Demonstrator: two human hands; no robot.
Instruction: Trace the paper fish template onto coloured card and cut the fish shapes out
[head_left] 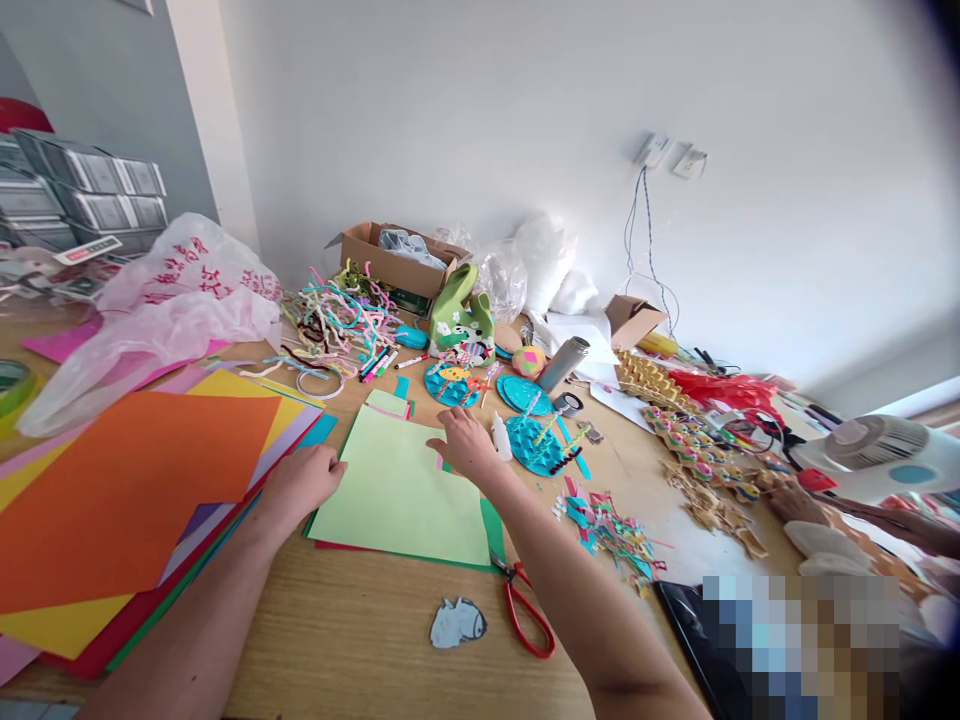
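Near the centre of the frame, a smooth, unmarked pale green sheet (397,500) lies over a dark green sheet (493,521) and a red sheet (330,546) on the tabletop (345,640), their edges peeking out. At its left edge, the left hand (309,476) is curled; at its upper edge, the right hand (468,445) has its thumb apart from bent fingers; whether either grips, I cannot tell

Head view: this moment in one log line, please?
left hand: at left edge of pale green sheet; right hand: at upper right; scissors: lower right corner
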